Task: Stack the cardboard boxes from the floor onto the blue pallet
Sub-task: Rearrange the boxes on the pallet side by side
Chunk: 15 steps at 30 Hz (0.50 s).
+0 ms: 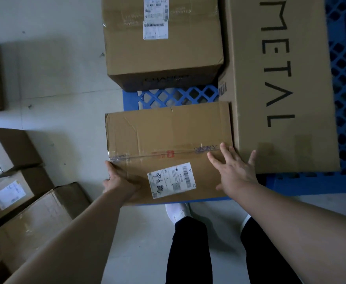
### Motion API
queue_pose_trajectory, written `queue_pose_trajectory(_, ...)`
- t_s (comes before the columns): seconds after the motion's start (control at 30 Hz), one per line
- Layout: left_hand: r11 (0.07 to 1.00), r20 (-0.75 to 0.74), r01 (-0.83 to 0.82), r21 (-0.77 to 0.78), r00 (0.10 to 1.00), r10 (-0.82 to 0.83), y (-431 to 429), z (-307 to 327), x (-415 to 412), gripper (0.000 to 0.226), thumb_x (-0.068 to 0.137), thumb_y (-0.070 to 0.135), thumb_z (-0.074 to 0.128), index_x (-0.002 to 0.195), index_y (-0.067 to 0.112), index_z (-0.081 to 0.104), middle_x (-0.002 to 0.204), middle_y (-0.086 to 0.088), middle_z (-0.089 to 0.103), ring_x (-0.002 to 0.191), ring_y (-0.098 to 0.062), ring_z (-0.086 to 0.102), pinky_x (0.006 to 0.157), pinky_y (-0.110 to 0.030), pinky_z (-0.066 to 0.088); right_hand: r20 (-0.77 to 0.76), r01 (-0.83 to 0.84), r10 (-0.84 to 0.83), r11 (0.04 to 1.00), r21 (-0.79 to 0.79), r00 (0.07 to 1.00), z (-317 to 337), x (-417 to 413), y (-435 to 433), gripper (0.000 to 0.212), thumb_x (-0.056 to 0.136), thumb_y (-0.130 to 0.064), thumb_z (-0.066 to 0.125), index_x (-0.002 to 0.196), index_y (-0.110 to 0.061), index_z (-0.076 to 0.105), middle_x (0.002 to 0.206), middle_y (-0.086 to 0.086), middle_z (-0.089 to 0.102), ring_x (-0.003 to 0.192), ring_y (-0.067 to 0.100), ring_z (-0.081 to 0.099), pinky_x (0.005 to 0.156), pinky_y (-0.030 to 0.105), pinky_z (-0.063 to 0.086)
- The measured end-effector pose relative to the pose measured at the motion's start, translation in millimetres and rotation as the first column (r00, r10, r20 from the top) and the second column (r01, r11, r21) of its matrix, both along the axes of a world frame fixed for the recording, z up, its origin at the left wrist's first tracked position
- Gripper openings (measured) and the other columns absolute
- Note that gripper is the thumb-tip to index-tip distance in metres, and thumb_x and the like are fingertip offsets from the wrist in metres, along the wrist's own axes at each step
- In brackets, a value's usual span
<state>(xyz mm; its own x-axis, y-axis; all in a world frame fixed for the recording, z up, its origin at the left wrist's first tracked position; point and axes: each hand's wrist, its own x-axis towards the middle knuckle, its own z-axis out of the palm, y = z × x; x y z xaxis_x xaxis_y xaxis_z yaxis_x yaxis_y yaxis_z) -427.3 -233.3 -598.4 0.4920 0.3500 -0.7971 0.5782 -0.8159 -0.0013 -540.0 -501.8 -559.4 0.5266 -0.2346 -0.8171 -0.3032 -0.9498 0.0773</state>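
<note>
The box (168, 136) sits on the near corner of the blue pallet (178, 95), right beside a big box (280, 89). The left hand (121, 181) holds its left edge; the right hand (235, 171) lies flat and wide on top. It looks stiff, maybe heavy: hold both sides.

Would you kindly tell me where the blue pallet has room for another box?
A narrow strip of blue pallet shows between the far box and the near box; more lies right of the METAL box. Crowded: the near box, left hand and right hand on it, abuts the METAL box.
</note>
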Motion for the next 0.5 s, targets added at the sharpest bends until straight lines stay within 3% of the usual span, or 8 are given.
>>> queue_pose_trajectory(0.1, 0.997, 0.11, 0.07, 0.028, 0.991, -0.073, -17, 6, 33, 0.121, 0.065, 0.041, 0.078, 0.15, 0.039, -0.007, 0.142, -0.017, 0.028, 0.129, -0.042, 0.036, 0.112, -0.049, 0.031, 0.194, 0.023, -0.015, 0.999, -0.038, 0.981, 7, 34, -16, 0.045, 0.093, -0.05, 0.052, 0.136, -0.039, 0.046, 0.145, -0.002, 0.041, 0.127, 0.017, 0.048, 0.116, 0.058, 0.01)
queue_pose_trajectory(0.17, 0.983, 0.245, 0.184, -0.002, 0.953, -0.178, -35, 8, 73, 0.113, 0.075, 0.037, 0.074, 0.153, 0.033, -0.007, 0.15, -0.016, 0.02, 0.135, -0.042, 0.027, 0.113, -0.051, 0.028, 0.361, 0.082, -0.07, 0.996, -0.019, 0.93, 2, 73, -36, 0.031, 0.095, -0.041, 0.05, 0.124, -0.03, 0.058, 0.125, -0.004, 0.056, 0.113, 0.018, 0.054, 0.108, 0.047, 0.032)
queue_pose_trajectory(0.23, 0.963, 0.352, 0.267, -0.035, 0.905, -0.238, -58, 10, 119, 0.105, 0.079, 0.031, 0.073, 0.154, 0.026, -0.001, 0.152, -0.017, 0.022, 0.136, -0.042, 0.028, 0.111, -0.052, 0.03, 0.486, 0.127, -0.139, 0.99, 0.057, 0.863, -11, 119, -54, 0.034, 0.095, -0.028, 0.054, 0.128, -0.023, 0.056, 0.128, 0.001, 0.054, 0.117, 0.023, 0.051, 0.099, 0.043, 0.043)
queue_pose_trajectory(0.3, 0.958, 0.422, 0.284, -0.026, 0.872, -0.247, -77, 4, 156, 0.089, 0.086, 0.031, 0.066, 0.152, 0.017, 0.009, 0.149, -0.017, 0.029, 0.135, -0.04, 0.033, 0.107, -0.049, 0.033, 0.53, 0.141, -0.176, 0.984, 0.107, 0.83, -23, 160, -67, 0.043, 0.092, -0.022, 0.058, 0.134, -0.016, 0.049, 0.138, 0.007, 0.045, 0.126, 0.027, 0.045, 0.103, 0.046, 0.041)
queue_pose_trajectory(0.5, 0.984, 0.555, 0.168, -0.053, 0.824, -0.111, -114, -19, 229, 0.059, 0.091, 0.03, 0.058, 0.134, 0.0, 0.032, 0.14, -0.021, 0.038, 0.129, -0.042, 0.038, 0.105, -0.048, 0.035, 0.547, 0.048, -0.042, 0.999, 0.004, 0.836, -51, 222, -94, 0.083, 0.09, -0.038, 0.061, 0.154, -0.017, 0.012, 0.162, 0.006, -0.004, 0.149, 0.027, -0.002, 0.119, 0.043, 0.008)
